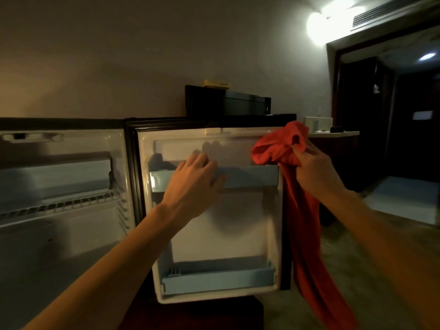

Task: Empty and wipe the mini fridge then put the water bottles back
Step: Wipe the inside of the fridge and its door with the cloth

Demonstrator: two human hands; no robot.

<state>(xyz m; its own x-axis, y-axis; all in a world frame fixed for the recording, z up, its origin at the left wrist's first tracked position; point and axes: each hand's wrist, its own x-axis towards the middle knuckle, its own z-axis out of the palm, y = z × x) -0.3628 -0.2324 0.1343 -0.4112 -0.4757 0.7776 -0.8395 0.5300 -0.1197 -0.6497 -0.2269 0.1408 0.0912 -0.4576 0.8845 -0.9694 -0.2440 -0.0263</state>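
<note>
The mini fridge [59, 234] stands open on the left, its white inside and wire shelf [62, 204] bare. Its door [223, 222] is swung wide and faces me. My left hand [192, 182] grips the front rail of the door's upper blue shelf [252, 178], fingers curled over its edge. My right hand [314, 167] holds a bunched red cloth [278, 148] against the door's upper right corner; the rest of the cloth hangs down past the door's right edge. The lower blue door shelf [219, 282] holds nothing. No water bottles are in view.
A dark box [238, 103] with a yellow item [215, 83] on it sits on top of the fridge. A counter [333, 133] with small items stands behind on the right. A dark doorway [392, 115] opens at the far right, with floor below it.
</note>
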